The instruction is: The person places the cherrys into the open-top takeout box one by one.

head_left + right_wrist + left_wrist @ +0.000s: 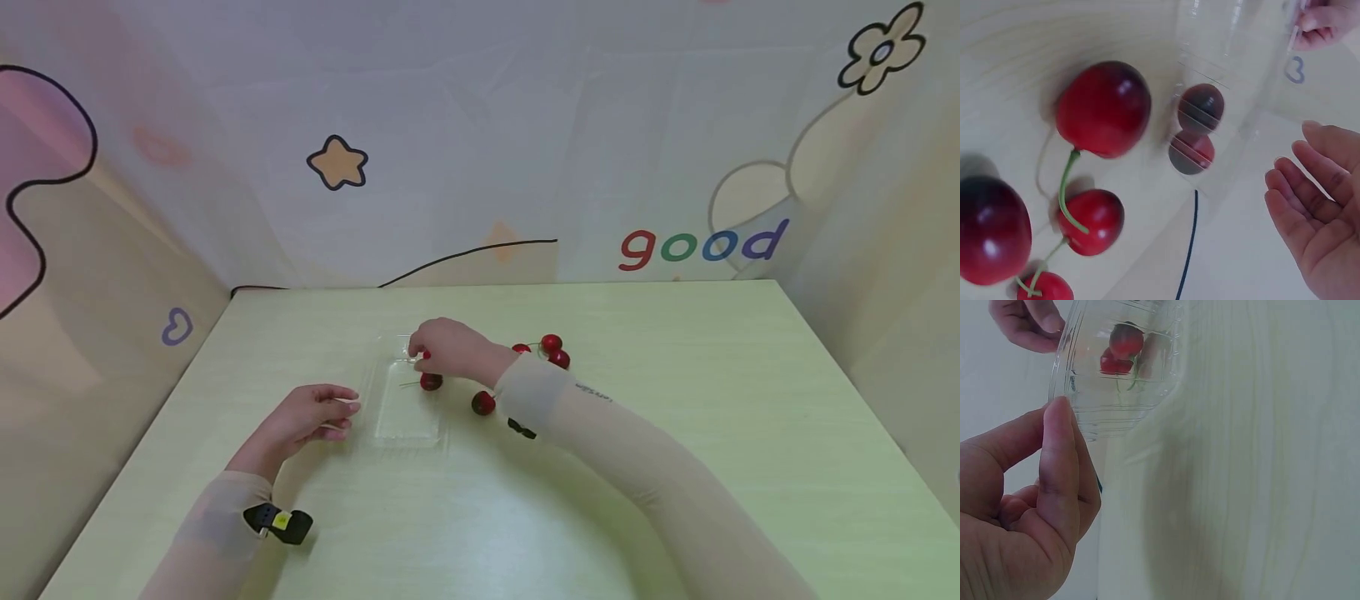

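- A clear plastic tray [405,412] lies flat on the pale green worktop [675,400], roughly mid-worktop and a little toward the person's left. It is shallow, rectangular and see-through, with ribbed walls that catch the light; in the left wrist view its ridged rim [1094,419] shows plainly.
- The left hand [307,417] rests on the worktop at the tray's left edge. Its grip is pressed together: thumb [1060,469] and forefinger meet at the tray's rim, and seem to pinch it.
- The right hand [448,348] hovers over the far end of the tray, fingers bent downward. A spot of red shows at the fingertips, so the grip looks to be pinching a cherry [426,355], though the right wrist view shows the fingers [1310,206] loosely spread, so I cannot tell for sure.
- One dark red cherry [431,382] with a thin pale stem sits at the tray's right side; through the plastic it shows doubled by reflection [1200,109].
- Another cherry [483,403] lies on the worktop just right of the tray, near the right wrist.
- A small bunch of cherries [551,350] lies farther back, beyond the right forearm; they are glossy, deep red, joined by green stems [1066,194].
- Both forearms wear pale sleeves [540,392].
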A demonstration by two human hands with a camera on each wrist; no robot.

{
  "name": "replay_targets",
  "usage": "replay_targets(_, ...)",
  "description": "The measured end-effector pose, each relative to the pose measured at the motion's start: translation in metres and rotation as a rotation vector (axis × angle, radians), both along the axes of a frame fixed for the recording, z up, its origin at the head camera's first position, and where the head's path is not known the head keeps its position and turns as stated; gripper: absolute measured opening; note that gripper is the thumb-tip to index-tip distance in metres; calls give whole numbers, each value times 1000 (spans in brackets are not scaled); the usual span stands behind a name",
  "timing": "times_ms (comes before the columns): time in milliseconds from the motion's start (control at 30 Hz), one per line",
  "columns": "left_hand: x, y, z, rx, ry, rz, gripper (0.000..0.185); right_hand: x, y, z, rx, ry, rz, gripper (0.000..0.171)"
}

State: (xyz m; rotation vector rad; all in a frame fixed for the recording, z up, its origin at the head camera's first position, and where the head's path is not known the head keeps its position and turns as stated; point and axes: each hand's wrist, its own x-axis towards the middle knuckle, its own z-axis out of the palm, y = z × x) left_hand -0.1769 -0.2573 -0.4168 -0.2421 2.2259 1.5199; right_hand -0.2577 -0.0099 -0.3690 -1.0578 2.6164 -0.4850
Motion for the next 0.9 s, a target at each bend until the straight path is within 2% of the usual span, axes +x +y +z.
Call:
replay_targets(167, 1, -2, -1, 14, 9, -3, 43, 3, 13, 12, -78, -19, -31, 28)
replay_targets(467, 2, -1, 0, 12, 5, -8, 43, 13, 43, 29, -129, -8, -82, 29)
replay_targets(900, 4, -1, 2, 3, 1, 1, 43, 30, 100, 27, -266, -26, -204, 33)
